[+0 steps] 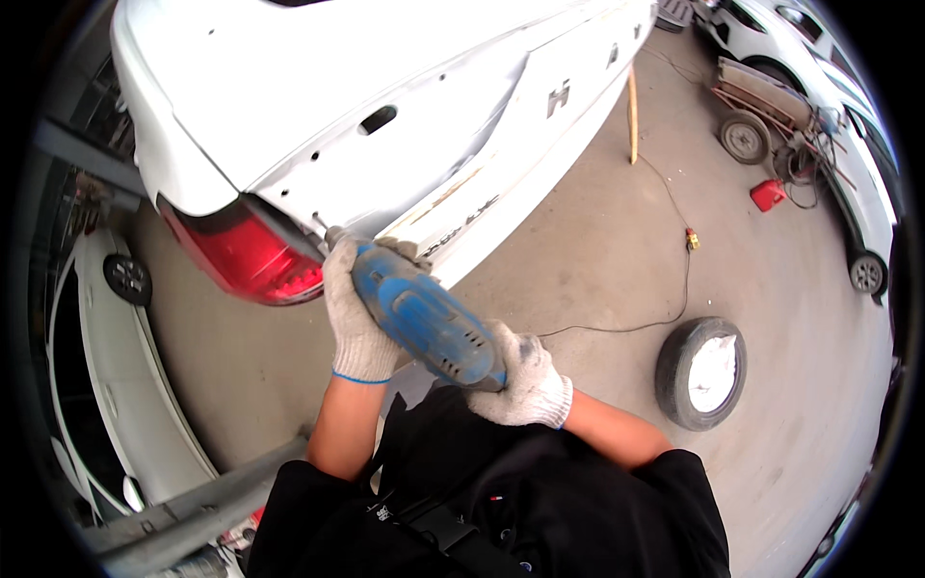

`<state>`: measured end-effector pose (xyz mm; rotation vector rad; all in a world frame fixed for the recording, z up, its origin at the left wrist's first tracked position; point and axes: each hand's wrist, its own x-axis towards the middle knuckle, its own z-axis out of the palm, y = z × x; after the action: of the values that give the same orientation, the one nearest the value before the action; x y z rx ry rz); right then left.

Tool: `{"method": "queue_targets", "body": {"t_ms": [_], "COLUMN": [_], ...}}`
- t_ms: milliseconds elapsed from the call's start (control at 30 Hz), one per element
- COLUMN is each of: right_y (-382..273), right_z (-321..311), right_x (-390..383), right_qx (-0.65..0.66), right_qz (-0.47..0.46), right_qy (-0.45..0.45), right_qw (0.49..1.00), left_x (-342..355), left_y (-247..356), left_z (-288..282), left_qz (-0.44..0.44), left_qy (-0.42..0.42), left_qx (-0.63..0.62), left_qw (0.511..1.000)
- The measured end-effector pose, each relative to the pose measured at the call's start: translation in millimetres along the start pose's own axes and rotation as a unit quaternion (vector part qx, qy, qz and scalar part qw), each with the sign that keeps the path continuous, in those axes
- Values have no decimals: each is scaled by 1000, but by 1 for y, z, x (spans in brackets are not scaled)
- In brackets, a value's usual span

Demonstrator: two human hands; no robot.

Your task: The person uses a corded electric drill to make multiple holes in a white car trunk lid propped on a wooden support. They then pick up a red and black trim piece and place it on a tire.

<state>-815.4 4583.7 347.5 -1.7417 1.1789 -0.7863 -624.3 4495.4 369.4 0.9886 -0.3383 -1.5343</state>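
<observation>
Both my hands, in pale knitted work gloves, are closed on a blue, dust-worn power drill point(419, 313). My left hand point(355, 308) grips it near the front end; my right hand point(525, 376) wraps its rear end. The drill points away and to the left, its bit beside the corner of a white car's rear panel point(424, 125). Whether the bit touches the metal I cannot tell. Just left of the bit sits the red tail light point(255, 255). Several holes show in the panel, including an oblong opening point(379, 119). My left fingertips are partly hidden by the drill.
A dark cable point(617, 329) crosses the floor to a yellow-red connector point(692, 239). At right lies a tyre point(689, 380) with white material inside. A wooden stick point(633, 116) leans at the bumper. Further off stand a wheeled cart point(766, 101), a red canister point(768, 195) and parked cars.
</observation>
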Motion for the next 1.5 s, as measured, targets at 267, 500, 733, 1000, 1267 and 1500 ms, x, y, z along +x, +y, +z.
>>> {"method": "queue_targets", "body": {"t_ms": [267,500,733,1000,1267,1500], "right_y": [14,56,81,138,245,375], "right_z": [-22,-68,-132,-194,-276,-410], "right_x": [-42,-127,-204,-255,-227,-219], "right_qx": [-28,-90,-144,-94,-15,-252], "right_qz": [-78,-106,-26,115,233,295], "right_qy": [64,157,274,337,408,472], "right_qw": [994,978,951,930,882,792], "left_x": [-41,-62,-62,-47,22,129], "left_y": [-10,-87,-198,-271,-311,-352], "left_z": [38,74,165,267,368,477], "left_qz": [-44,-149,-285,-262,-288,-270], "left_qy": [-61,-282,-331,-404,-418,-435], "left_qx": [5,-43,-56,-21,-49,-77], "left_qw": [997,947,898,876,860,855]}}
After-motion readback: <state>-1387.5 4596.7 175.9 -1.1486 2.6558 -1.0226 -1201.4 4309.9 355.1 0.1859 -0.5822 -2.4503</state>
